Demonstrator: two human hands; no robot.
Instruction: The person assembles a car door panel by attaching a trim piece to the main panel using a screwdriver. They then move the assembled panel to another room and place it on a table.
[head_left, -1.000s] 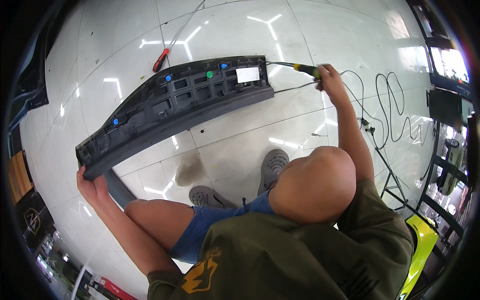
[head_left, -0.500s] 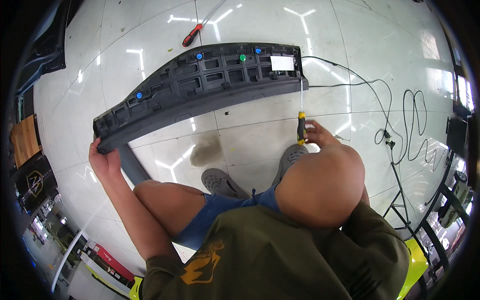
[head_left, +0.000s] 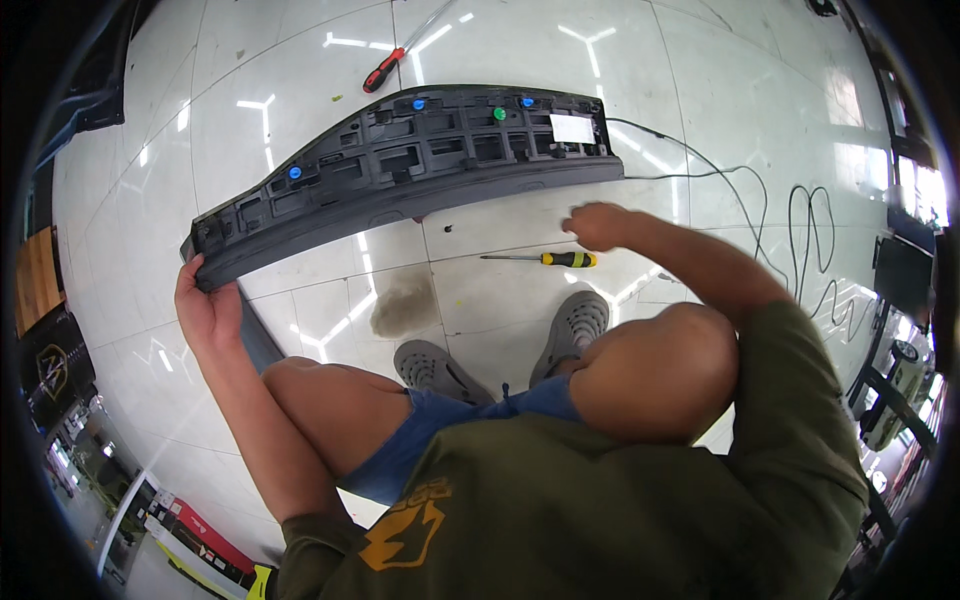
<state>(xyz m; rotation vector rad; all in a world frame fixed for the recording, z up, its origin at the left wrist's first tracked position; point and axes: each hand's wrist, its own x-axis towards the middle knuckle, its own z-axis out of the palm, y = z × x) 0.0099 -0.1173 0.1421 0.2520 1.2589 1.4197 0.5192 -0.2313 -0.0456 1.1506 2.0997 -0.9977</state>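
Note:
A long dark grey plastic trim panel point(head_left: 400, 170) lies at a slant with its ribbed back facing up. Blue clips point(head_left: 295, 173) and a green clip point(head_left: 500, 114) sit along it. My left hand point(head_left: 210, 308) is closed on its near left end. My right hand point(head_left: 600, 227) is over the floor below the panel's right part, apart from it; its fingers are curled and slightly blurred, and anything in them is hidden. Just below that hand, a yellow-and-black screwdriver point(head_left: 568, 259) lies on the floor, shaft pointing left.
A red-and-black screwdriver point(head_left: 383, 75) lies beyond the panel. Black cable point(head_left: 720, 172) runs across the floor on the right. A small dark piece point(head_left: 448, 229) lies between panel and shoes point(head_left: 440, 368). A grey strip point(head_left: 260, 338) extends beside my left knee.
The yellow-and-black screwdriver has gone from upright against the panel's right end to lying on the floor, out of my right hand. That hand has moved up and left.

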